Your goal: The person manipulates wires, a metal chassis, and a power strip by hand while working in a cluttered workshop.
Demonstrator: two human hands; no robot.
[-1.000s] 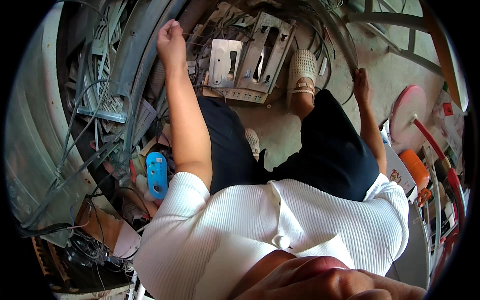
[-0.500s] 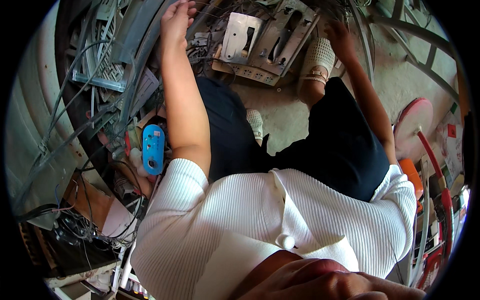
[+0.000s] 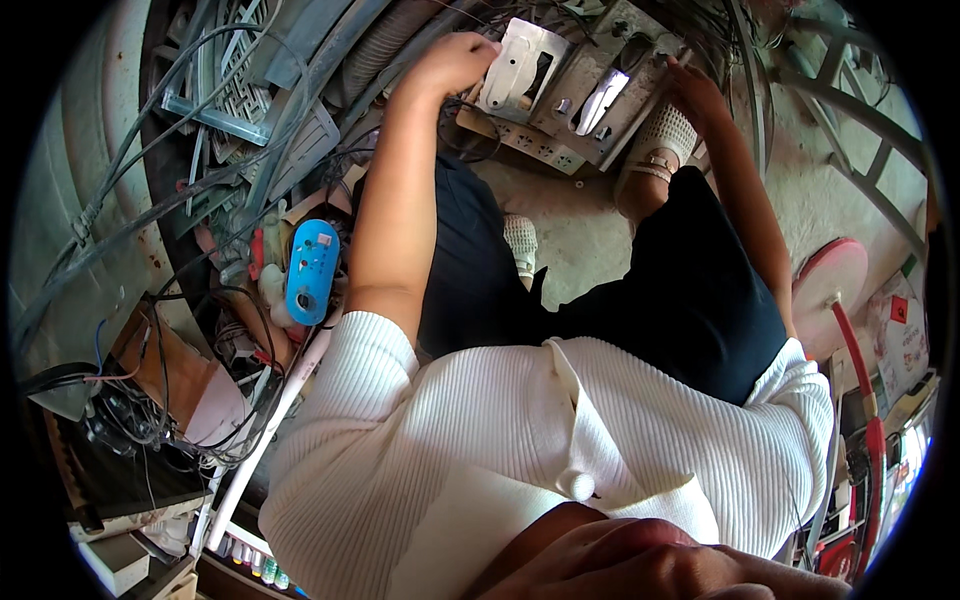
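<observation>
My left hand (image 3: 455,62), fingers curled, is at the left edge of a pale metal plate (image 3: 515,70); whatever it pinches is unclear. A larger slotted metal bracket (image 3: 625,45) lies beside that plate, above a perforated strip. My right hand (image 3: 693,92) has its fingers closed at the bracket's right edge. Dark cables (image 3: 710,20) lie behind both pieces. A woven sandal (image 3: 670,125) on my foot is just below my right hand.
At left are tangled metal strips (image 3: 230,95), a flexible hose (image 3: 375,65), a blue oblong object (image 3: 312,270) and a wooden board (image 3: 170,365). At right stand a curved metal frame (image 3: 840,110) and a round red-rimmed base (image 3: 830,270) on the concrete floor (image 3: 575,225).
My left hand has moved right, onto the pale plate's edge. My right hand has gone up and left from the cable at the side to the bracket's edge.
</observation>
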